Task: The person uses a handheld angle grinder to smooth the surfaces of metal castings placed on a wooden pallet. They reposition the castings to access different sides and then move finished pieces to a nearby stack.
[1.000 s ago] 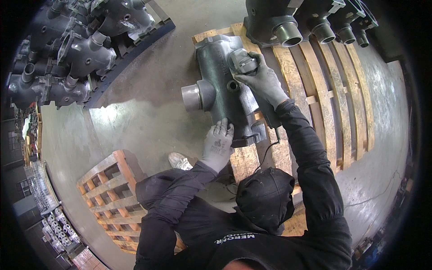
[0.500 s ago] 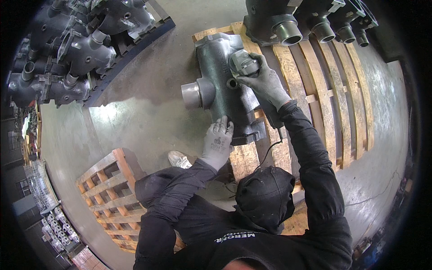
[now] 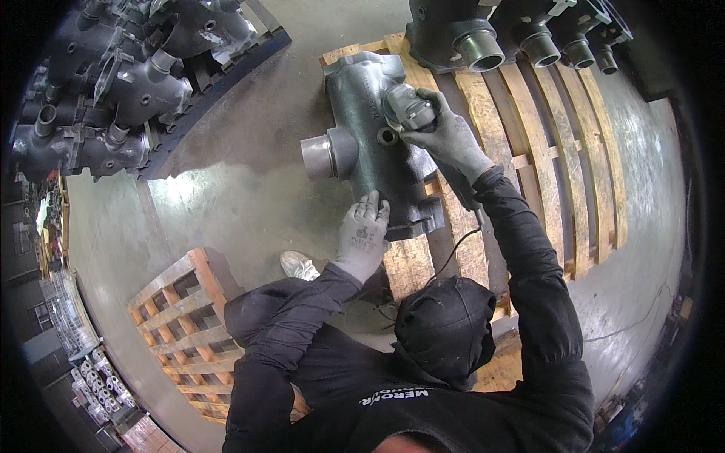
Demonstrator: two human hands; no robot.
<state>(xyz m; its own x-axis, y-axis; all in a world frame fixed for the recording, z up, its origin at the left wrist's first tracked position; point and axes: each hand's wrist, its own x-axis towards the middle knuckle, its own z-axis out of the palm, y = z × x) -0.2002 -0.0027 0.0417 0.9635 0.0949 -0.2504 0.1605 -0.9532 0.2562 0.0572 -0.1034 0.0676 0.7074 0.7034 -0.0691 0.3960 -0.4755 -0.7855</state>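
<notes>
A large grey metal casting [image 3: 362, 162] with a round side flange lies on a wooden pallet [image 3: 529, 151]. My right hand [image 3: 453, 140], in a grey glove, grips a grey angle grinder [image 3: 408, 106] pressed against the casting's upper side, beside a small round port. My left hand [image 3: 362, 235], also gloved, rests flat on the casting's near end with its fingers spread. The grinder's black cord [image 3: 453, 253] trails down past my right sleeve.
Several dark castings [image 3: 483, 41] with round openings stand at the pallet's far end. A heap of similar castings [image 3: 113, 83] fills the upper left. A second wooden pallet [image 3: 189, 325] lies at lower left on the concrete floor. My shoe [image 3: 298, 264] shows beside it.
</notes>
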